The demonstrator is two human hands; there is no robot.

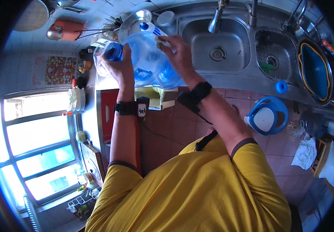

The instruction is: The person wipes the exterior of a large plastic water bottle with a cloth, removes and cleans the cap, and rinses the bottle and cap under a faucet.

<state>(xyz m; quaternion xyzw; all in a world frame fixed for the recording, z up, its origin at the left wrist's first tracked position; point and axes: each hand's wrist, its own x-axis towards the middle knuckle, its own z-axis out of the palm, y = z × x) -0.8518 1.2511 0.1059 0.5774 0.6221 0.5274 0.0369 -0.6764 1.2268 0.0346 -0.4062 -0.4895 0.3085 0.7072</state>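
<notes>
A large translucent blue plastic water jug [146, 62] lies on its side over the counter, left of the sink. My left hand [120, 63] grips it around the neck, the thumb beside the dark blue mouth. My right hand [177, 52] pinches a small pale cloth or pad [162, 43] against the upper side of the jug. Behind the jug stands a white bottle with a blue cap [152, 28], partly hidden. Each wrist wears a black strap with a small device.
A steel double sink [216, 65] with a faucet [214, 23] lies to the right. A blue ring [281, 87] is at its front edge. Steel bowls and a blue basin [314, 69] stand at far right. Below are a blue and white stool [264, 119] and an open bin [152, 100].
</notes>
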